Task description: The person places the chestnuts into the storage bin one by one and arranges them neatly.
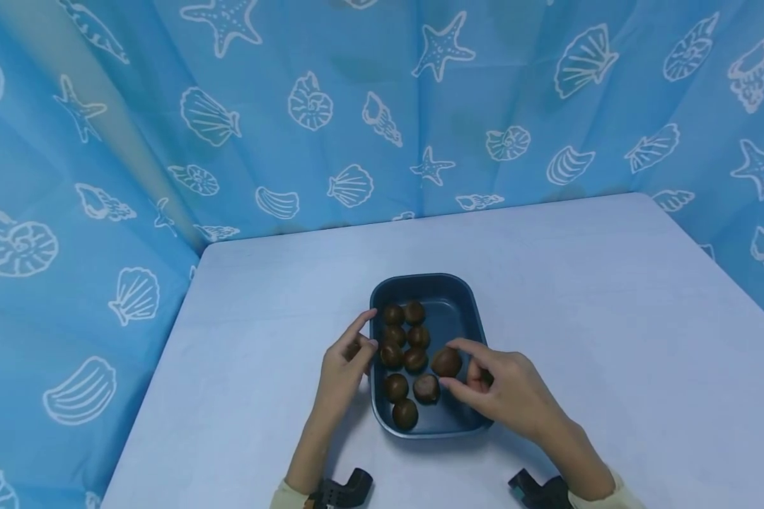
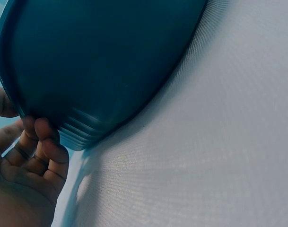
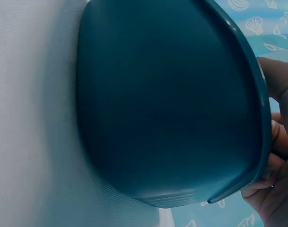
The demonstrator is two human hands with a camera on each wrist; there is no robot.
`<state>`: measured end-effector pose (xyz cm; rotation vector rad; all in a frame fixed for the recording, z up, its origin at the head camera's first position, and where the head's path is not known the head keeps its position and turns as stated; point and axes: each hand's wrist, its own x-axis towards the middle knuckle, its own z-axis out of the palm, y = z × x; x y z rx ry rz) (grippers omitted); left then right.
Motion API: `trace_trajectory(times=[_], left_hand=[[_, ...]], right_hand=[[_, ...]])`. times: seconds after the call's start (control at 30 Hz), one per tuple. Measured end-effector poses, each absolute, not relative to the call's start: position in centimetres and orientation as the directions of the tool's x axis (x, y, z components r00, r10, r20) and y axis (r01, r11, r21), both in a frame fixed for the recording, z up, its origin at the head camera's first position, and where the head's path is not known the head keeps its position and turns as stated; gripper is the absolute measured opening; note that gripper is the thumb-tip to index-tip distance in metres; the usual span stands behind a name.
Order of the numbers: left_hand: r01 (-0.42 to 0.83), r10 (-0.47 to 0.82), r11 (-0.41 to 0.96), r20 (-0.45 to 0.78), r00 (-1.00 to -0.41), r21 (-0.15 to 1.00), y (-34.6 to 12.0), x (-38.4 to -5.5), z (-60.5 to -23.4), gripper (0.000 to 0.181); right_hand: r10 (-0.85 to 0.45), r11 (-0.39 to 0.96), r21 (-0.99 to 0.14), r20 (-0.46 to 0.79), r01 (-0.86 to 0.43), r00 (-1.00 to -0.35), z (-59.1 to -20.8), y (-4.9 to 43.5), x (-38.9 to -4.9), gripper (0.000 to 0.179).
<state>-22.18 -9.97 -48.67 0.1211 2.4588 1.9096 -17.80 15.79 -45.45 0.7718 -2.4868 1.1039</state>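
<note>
A dark blue tray [image 1: 434, 433] holds several glossy brown chestnuts [image 1: 404, 414], with two columns at its left side. My right hand [image 1: 509, 389] pinches one chestnut [image 1: 447, 362] between thumb and forefinger, over the tray's right part. At the left rim, my left hand [image 1: 346, 364] grips the tray, its forefinger and thumb on the edge. The left wrist view shows curled fingers [image 2: 48, 137] against the tray's outer wall [image 2: 106, 61]. In the right wrist view, the tray wall [image 3: 167, 104] hides the chestnuts, and my right hand [image 3: 278, 142] shows only partly behind the rim.
The tray stands on a table with a white cloth [image 1: 280, 304]. A blue curtain [image 1: 382, 113] with white shells and starfish hangs behind and to the left. Black wrist devices [image 1: 346, 489] sit below both hands.
</note>
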Motion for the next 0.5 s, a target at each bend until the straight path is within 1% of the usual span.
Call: trace_trajectory(times=[0.23,0.5], left_hand=[[0.07,0.086,0.252,0.05,-0.995,0.965,-10.2,-22.1,-48.8,0.044],[0.065,0.092,0.25,0.043,-0.995,0.966,-10.3,-22.2,-48.7,0.044]], right_hand=[[-0.423,0.534,-0.569,0.46,-0.625,-0.781,-46.0,15.0,-17.7,0.041],[-0.484,0.569,-0.513,0.423,-0.643,-0.766,-46.2,14.3,-17.5,0.039]])
